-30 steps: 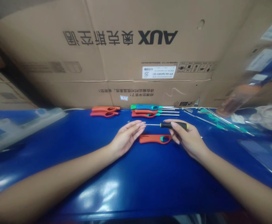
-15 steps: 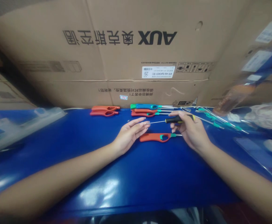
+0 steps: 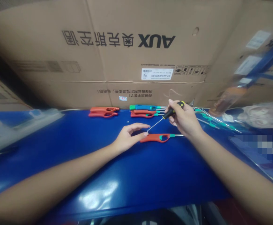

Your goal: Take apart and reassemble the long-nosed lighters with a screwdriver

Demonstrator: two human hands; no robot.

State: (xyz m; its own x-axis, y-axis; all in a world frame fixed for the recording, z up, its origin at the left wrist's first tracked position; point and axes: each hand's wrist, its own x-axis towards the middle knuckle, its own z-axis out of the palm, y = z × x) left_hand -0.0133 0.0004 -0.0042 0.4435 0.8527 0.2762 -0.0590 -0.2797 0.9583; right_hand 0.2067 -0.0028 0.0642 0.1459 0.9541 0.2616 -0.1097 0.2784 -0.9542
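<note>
The right hand [image 3: 183,120] is pinching the screwdriver [image 3: 168,114] by its black handle just above the orange lighter [image 3: 157,137], slanting the tip down toward the lighter's left end. The left hand [image 3: 129,136] is lying loosely spread with one fingertip touching that end. Pinning the lighter flat on the table [image 3: 136,175] there should be helping the tip seat squarely.

I see even, bright light; overhead glare shines on the blue table [image 3: 99,193], and the right edge is blurred and stretched.
</note>
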